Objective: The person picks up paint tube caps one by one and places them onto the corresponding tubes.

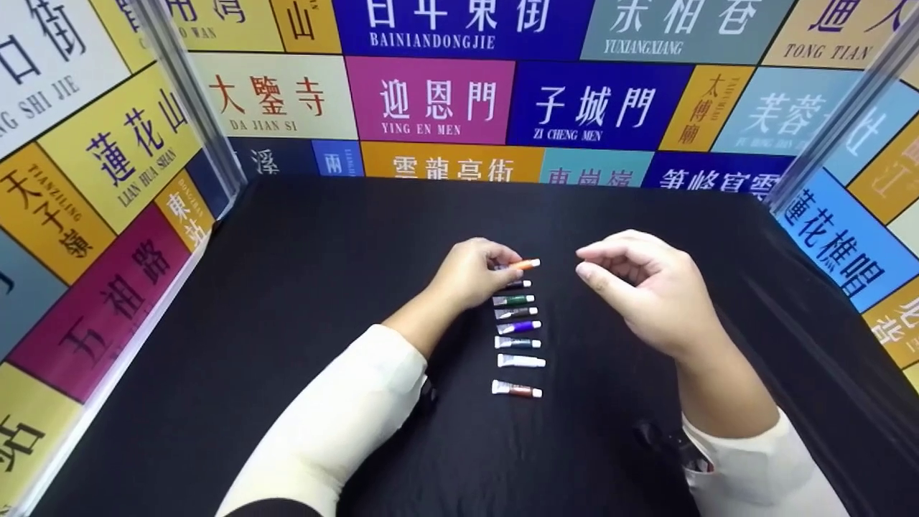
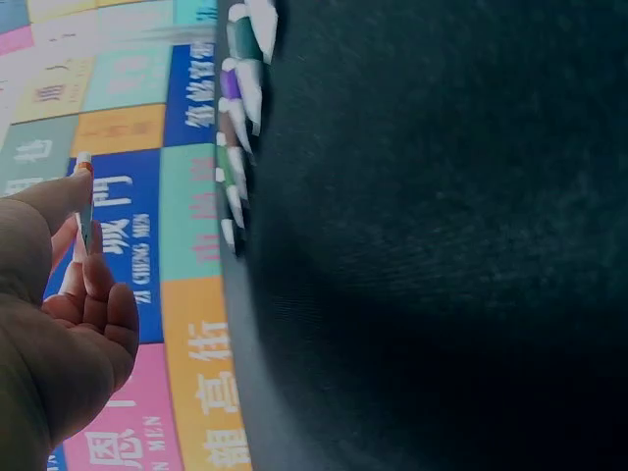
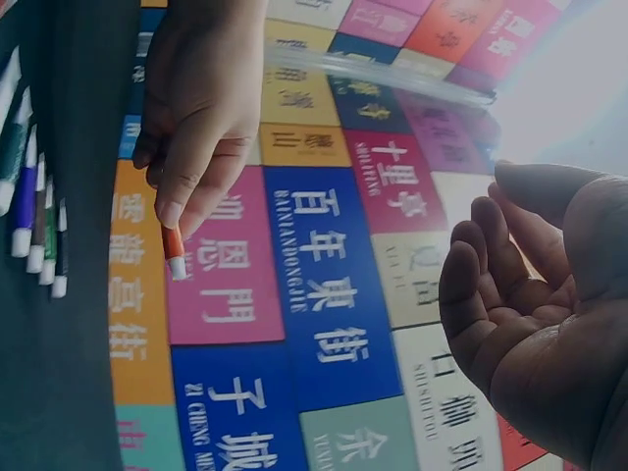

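Note:
My left hand (image 1: pixel 472 276) pinches a small orange paint tube (image 1: pixel 530 264) between thumb and fingers, at the far end of a column of tubes. Its white cap points right; the fingers hide the tube's rear part. In the right wrist view the orange tube (image 3: pixel 173 243) shows clear of the cloth. Nearest below the left hand lie a black-capped-with-white dark tube (image 1: pixel 520 284) and a green tube (image 1: pixel 514 300). To the right, my right hand (image 1: pixel 646 291) hovers with loosely bent fingers, thumb and fingertips apart, holding nothing.
Toward me the column continues with a dark tube (image 1: pixel 515 313), a purple tube (image 1: pixel 518 327), a teal tube (image 1: pixel 518 343), a white tube (image 1: pixel 521 361) and a reddish-brown tube (image 1: pixel 517 389). Black cloth (image 1: pixel 323 237) covers the table. Colourful sign-printed walls (image 1: pixel 431 100) enclose it.

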### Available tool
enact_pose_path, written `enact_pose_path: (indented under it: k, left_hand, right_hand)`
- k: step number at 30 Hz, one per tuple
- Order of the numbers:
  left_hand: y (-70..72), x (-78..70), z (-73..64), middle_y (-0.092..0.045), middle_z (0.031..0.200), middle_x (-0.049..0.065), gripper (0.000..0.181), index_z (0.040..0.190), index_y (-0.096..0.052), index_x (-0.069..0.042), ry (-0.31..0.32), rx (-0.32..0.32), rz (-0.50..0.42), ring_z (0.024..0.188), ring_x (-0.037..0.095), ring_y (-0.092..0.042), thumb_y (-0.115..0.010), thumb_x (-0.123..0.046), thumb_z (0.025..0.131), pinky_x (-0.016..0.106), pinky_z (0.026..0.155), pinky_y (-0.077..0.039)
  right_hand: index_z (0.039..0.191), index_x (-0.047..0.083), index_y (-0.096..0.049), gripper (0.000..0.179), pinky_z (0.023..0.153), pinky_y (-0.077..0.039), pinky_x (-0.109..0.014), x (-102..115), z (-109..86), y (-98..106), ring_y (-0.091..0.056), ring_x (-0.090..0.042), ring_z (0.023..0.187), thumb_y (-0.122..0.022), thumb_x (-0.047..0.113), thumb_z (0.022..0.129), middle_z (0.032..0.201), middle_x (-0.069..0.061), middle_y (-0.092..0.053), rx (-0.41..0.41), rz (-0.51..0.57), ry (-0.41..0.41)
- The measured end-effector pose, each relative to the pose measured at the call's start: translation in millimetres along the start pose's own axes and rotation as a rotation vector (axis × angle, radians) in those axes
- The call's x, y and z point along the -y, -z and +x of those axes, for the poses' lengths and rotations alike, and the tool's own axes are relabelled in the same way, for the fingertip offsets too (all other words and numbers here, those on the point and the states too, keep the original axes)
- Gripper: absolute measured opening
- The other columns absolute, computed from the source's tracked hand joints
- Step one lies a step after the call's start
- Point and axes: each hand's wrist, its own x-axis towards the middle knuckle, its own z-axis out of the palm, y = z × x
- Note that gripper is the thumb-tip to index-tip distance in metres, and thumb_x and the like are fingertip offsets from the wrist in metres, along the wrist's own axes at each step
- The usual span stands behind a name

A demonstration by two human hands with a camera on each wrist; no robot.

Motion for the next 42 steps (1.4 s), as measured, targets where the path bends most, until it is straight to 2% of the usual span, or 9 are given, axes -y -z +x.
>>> enact_pose_path:
  k: [7,15,21,30,36,42]
  left_hand:
    - [-6.9,8.4,14.8,-0.081,0.095,-0.002,0.016,0.106,-0.085,-0.017,0.1,0.025,-0.005,0.082,0.012,-0.067,-0.081,-0.028,0.096,0.025,0.079,-0.055]
    - [-15.7,16.4,30.3,-0.079,0.095,-0.002,0.013,0.104,-0.084,-0.019,0.154,0.073,0.083,0.089,0.015,-0.066,-0.079,-0.028,0.097,0.03,0.089,-0.056]
    - [-20.4,24.8,31.1,-0.081,0.103,-0.001,0.014,0.106,-0.084,-0.019,0.215,0.111,0.127,0.1,0.019,-0.069,-0.077,-0.028,0.098,0.032,0.097,-0.057]
    - [-19.9,32.8,30.8,-0.083,0.111,-0.002,0.017,0.108,-0.085,-0.021,0.257,0.11,0.204,0.112,0.023,-0.071,-0.077,-0.03,0.095,0.034,0.107,-0.054]
    - [-19.3,34.1,32.3,-0.082,0.114,-0.002,0.019,0.109,-0.085,-0.021,0.292,0.119,0.201,0.114,0.023,-0.07,-0.078,-0.032,0.094,0.034,0.108,-0.053]
    - [-15.2,34.5,32.5,-0.078,0.127,0.003,0.035,0.124,-0.079,-0.016,0.315,0.091,0.139,0.122,0.022,-0.068,-0.076,-0.035,0.096,0.036,0.114,-0.051]
  right_hand:
    - [0.107,0.017,-0.084,0.012,0.069,-0.05,-0.012,-18,7.3,-5,-0.063,-0.007,0.076,-0.082,0.018,0.095,0.101,0.004,-0.076,0.045,-0.045,-0.069]
    - [0.106,0.017,-0.083,0.011,0.069,-0.052,-0.014,-17,5.8,-5,-0.065,-0.009,0.077,-0.081,0.02,0.096,0.101,0.004,-0.077,0.05,-0.039,-0.092]
    - [0.107,0.016,-0.083,0.012,0.071,-0.053,-0.014,-12,4.1,-10,-0.066,-0.01,0.079,-0.081,0.021,0.097,0.102,0.004,-0.077,0.073,-0.023,-0.106]
    - [0.106,0.016,-0.083,0.01,0.07,-0.053,-0.015,-14,7.1,-21,-0.066,-0.01,0.078,-0.08,0.02,0.097,0.103,0.001,-0.078,0.096,-0.019,-0.123]
    - [0.109,0.014,-0.083,0.015,0.073,-0.053,-0.015,-33,12.8,-35,-0.069,-0.011,0.083,-0.078,0.024,0.098,0.106,-0.003,-0.078,0.154,-0.046,-0.181]
    - [0.111,0.016,-0.082,0.021,0.076,-0.051,-0.017,-58,21.9,-42,-0.066,-0.015,0.089,-0.075,0.032,0.1,0.109,-0.006,-0.079,0.175,-0.081,-0.242]
